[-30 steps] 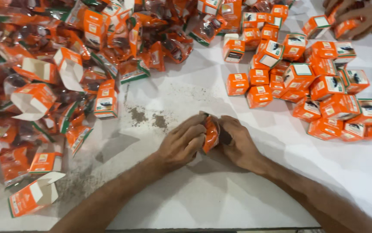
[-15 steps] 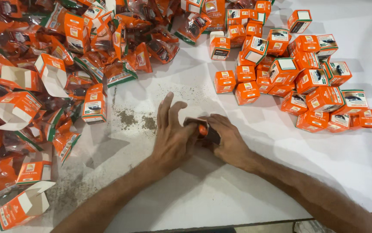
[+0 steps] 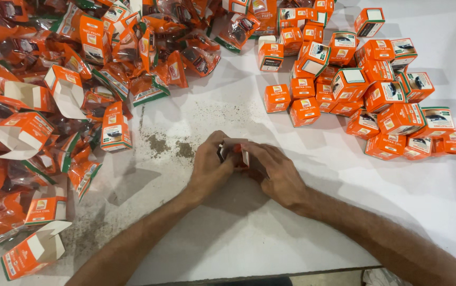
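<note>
Item: small orange carton (image 3: 237, 152), white flap showing, held between both hands at the middle of the white table (image 3: 302, 222), lying on or just above its surface.

Left hand (image 3: 210, 168): fingers curled shut around the carton's left side; the carton sits at its fingertips, mostly covered.

Right hand (image 3: 273, 172): fingers bent over the carton's right side and top, closed on it; the carton lies just left of its knuckles.

Beyond the right hand, up and to the right: cluster of closed orange boxes (image 3: 365, 90), well apart from it.

Beyond the left hand, up and to the left: heap of orange packets (image 3: 132, 47) and open, unfolded cartons (image 3: 24, 132).

Just above-left of the left hand: patch of dark crumbs (image 3: 169, 145) on the table.
</note>
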Demonstrator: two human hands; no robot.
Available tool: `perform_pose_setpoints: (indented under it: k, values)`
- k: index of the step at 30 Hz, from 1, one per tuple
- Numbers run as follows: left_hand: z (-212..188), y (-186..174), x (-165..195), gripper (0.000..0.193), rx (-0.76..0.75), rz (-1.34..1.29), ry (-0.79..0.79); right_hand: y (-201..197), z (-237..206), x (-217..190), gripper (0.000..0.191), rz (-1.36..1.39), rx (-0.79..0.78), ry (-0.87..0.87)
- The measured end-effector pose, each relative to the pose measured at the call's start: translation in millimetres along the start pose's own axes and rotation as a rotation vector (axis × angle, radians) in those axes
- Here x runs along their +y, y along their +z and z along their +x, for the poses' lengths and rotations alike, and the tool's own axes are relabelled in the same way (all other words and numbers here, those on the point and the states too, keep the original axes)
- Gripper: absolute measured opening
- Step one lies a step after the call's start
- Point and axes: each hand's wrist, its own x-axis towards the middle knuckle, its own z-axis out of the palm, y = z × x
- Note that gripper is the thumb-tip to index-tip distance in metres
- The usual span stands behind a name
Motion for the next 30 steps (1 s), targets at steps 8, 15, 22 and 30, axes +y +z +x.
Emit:
perform_pose_setpoints:
  k: [8, 15, 22, 30]
  values:
    - [8.9, -33.8, -10.2, 0.025, -0.414, -0.743, -0.155, 4.2, -1.9, 5.8, 0.079, -0.176, 0.005, -0.218]
    - [18.4, -17.0, -6.8, 0.015, -0.357, -0.492, -0.23, 7.7, -0.1, 5.4, 0.068, -0.134, 0.036, -0.193]
    - [-11.6, -20.4, 8.2, 0.045, -0.089, 0.032, 0.605, -5.1, 3.1, -4.6, 0.063, 0.098, -0.158, 0.242]
    - [-8.0, -22.4, 2.2, 0.031, -0.085, 0.208, 0.751, -6.7, 6.4, -3.6, 0.051, 0.13, -0.126, 0.299]
